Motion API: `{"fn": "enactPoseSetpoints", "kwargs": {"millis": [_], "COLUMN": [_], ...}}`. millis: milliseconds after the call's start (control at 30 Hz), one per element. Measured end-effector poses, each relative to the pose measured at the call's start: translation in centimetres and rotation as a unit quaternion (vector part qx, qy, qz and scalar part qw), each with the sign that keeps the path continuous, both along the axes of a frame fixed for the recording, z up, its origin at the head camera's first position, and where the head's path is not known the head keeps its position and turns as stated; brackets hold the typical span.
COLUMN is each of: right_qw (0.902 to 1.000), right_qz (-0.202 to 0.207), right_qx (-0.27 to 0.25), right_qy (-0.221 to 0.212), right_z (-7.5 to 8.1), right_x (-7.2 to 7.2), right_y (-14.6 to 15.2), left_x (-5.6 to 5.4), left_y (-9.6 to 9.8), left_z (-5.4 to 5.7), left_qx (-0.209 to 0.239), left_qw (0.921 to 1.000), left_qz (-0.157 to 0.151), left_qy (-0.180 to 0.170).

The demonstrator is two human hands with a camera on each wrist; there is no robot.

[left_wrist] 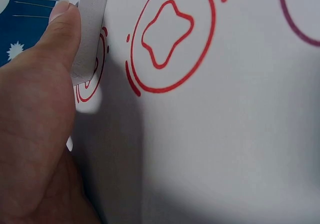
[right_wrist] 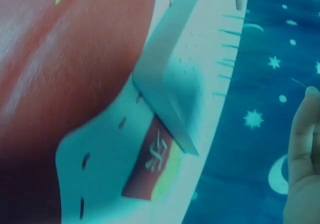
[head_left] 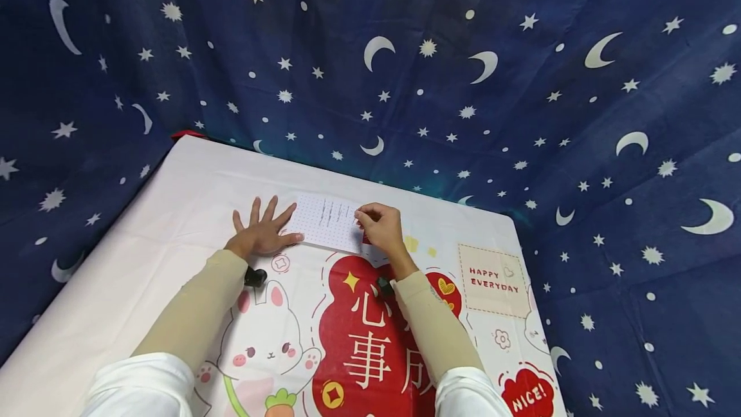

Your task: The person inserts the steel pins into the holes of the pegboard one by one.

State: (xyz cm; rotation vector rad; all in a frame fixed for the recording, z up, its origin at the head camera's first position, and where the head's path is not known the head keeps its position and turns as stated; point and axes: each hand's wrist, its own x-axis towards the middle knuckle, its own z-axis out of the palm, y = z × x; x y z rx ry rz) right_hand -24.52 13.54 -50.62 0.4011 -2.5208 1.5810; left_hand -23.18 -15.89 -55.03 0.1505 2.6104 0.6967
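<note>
A white dotted block (head_left: 324,234) like a foam board lies near the table's far side, with several thin needles (left_wrist: 37,4) standing in its top in rows. My left hand (head_left: 263,233) is spread at the block's left end. In the left wrist view its thumb (left_wrist: 62,31) rests on the block's edge. Over the right end is my right hand (head_left: 384,227), its thumb and index finger pinching a thin needle (right_wrist: 299,82). That needle is clear of the block in the right wrist view. The right hand's other fingers are partly hidden.
A red patch with white characters (right_wrist: 147,171) lies by the block's right end; whether it is loose or printed is unclear. The tablecloth (head_left: 191,211) carries a printed rabbit and red shapes. A dark blue curtain (head_left: 405,82) with moons and stars hangs behind the table.
</note>
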Motion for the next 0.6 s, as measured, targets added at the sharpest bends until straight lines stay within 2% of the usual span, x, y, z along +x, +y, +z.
{"fn": "enactPoseSetpoints", "kwargs": {"millis": [167, 400, 500, 600], "right_qw": [0.9998, 0.9990, 0.9977, 0.9968], "right_qz": [-0.007, -0.035, -0.048, -0.050], "right_qx": [0.005, 0.026, 0.049, 0.061], "right_qy": [0.020, 0.011, 0.003, -0.009], "right_z": [-1.0, -2.2, -2.7, -3.1], "right_x": [-0.5, -1.0, -1.1, -1.2], "right_y": [-1.2, -1.8, -1.8, -1.9], "left_x": [-0.2, -0.8, -0.9, -0.7], "left_y": [-0.1, -0.2, -0.2, -0.1], "left_z": [-0.7, -1.6, -1.7, -1.3], "left_qx": [-0.002, -0.015, -0.017, -0.012], "left_qw": [1.0000, 0.9999, 0.9998, 0.9999], "left_qz": [0.002, 0.001, 0.001, 0.001], "left_qy": [0.004, 0.006, 0.006, -0.001]}}
